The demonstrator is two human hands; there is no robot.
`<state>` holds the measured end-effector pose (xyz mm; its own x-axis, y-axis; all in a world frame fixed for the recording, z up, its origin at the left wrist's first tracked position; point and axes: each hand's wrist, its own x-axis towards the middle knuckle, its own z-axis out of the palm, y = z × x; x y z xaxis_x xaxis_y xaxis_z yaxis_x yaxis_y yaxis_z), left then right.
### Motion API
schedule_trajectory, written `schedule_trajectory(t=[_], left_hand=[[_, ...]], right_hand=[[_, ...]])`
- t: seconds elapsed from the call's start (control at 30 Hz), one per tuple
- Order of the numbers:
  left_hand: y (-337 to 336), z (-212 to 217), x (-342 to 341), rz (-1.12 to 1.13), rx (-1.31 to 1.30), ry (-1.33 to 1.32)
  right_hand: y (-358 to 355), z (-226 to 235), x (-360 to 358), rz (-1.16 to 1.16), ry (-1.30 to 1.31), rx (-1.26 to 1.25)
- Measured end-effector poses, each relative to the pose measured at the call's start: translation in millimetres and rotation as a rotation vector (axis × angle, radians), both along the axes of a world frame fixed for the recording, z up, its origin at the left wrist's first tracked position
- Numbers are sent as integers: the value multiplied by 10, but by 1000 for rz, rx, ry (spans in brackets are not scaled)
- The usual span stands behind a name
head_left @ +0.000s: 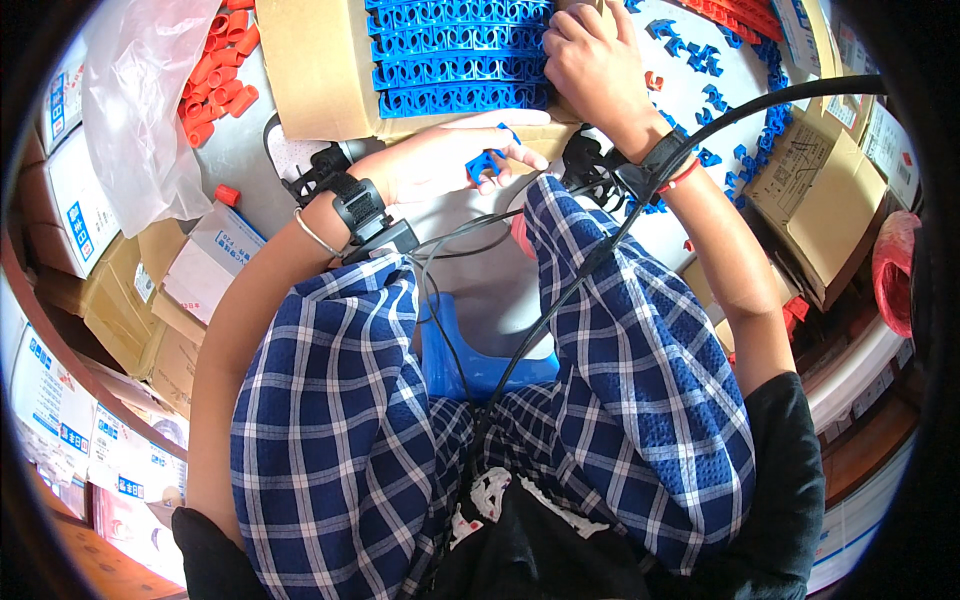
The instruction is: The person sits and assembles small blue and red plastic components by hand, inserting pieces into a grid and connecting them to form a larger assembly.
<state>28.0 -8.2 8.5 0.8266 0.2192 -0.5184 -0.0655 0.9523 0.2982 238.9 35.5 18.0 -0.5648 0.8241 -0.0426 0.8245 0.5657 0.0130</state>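
Observation:
In front of me stands an open cardboard box (315, 75), with blue plastic pipe clips (460, 70) packed inside in several straight rows. My left hand (440, 160) is at the box's near edge, palm partly up. A couple of loose blue clips (485, 166) sit between its bent fingers, while the index finger stretches to the right along the cardboard. My right hand (595, 65) reaches to the right end of the rows. Its fingers curl down at the box's right side, and whatever they grip is hidden beneath them.
Loose blue clips (705, 60) lie scattered on the floor at right. Red pipe fittings (225, 75) are heaped at left beside a clear plastic bag (145, 115). Cartons (820, 190) line both sides. A black cable (760, 98) crosses over my right wrist. Below me is a blue stool (490, 373).

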Motion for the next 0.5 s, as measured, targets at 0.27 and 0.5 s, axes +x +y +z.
schedule_trajectory(t=[0.27,0.5], left_hand=[[-7,4,0,12,-32,9],[-10,-27,-16,3,-17,1]], right_hand=[[3,26,32,-29,54,-47],[4,119,-59,-24,77,-38]])
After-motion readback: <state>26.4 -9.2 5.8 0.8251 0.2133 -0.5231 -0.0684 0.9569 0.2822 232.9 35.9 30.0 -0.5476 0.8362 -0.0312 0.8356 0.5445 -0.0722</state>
